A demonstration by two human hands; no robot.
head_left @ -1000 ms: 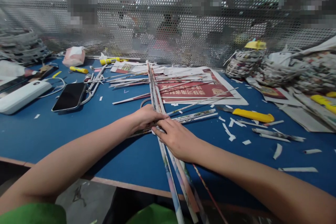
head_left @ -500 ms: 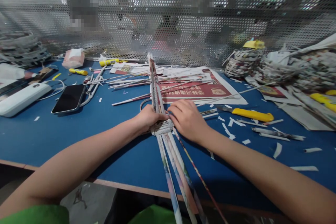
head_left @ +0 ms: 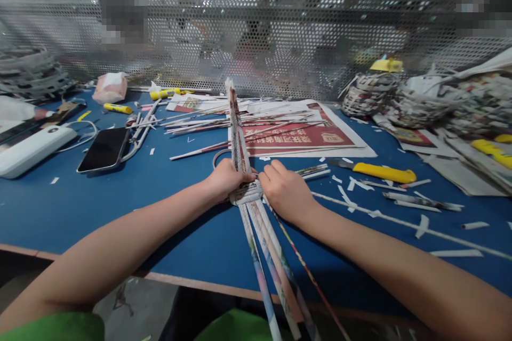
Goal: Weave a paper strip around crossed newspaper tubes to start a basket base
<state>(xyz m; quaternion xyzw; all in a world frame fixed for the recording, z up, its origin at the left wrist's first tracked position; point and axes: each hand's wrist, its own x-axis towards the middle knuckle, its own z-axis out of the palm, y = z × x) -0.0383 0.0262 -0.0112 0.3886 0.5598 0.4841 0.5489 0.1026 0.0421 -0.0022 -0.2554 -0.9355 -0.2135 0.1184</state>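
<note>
A small woven paper base (head_left: pixel 247 192) with long rolled-paper spokes lies in front of me, one bundle of spokes pointing away, the other (head_left: pixel 261 250) hanging over the near table edge. My left hand (head_left: pixel 229 177) is closed on its left side, thumb pressed on top. My right hand (head_left: pixel 286 189) is in a loose fist at its right edge, fingers curled around a thin paper strand (head_left: pixel 360 209) that emerges beyond the wrist and runs to the right. The fingertips of my right hand are hidden. A reddish patterned paper tube (head_left: pixel 298 253) slants from near my right hand toward me.
Loose paper tubes (head_left: pixel 192 127) and a red printed sheet (head_left: pixel 288 141) lie behind the weave. On the right are a yellow cutter (head_left: pixel 384 172), paper scraps and woven baskets (head_left: pixel 368 95). A phone (head_left: pixel 104 149) and white power bank (head_left: pixel 36 150) lie left. Perforated metal panel (head_left: pixel 256 26) stands behind.
The thin strand from my right hand has swung from pointing away to the right down across the table toward the near right. My right fingers have curled tighter. My left hand keeps its grip.
</note>
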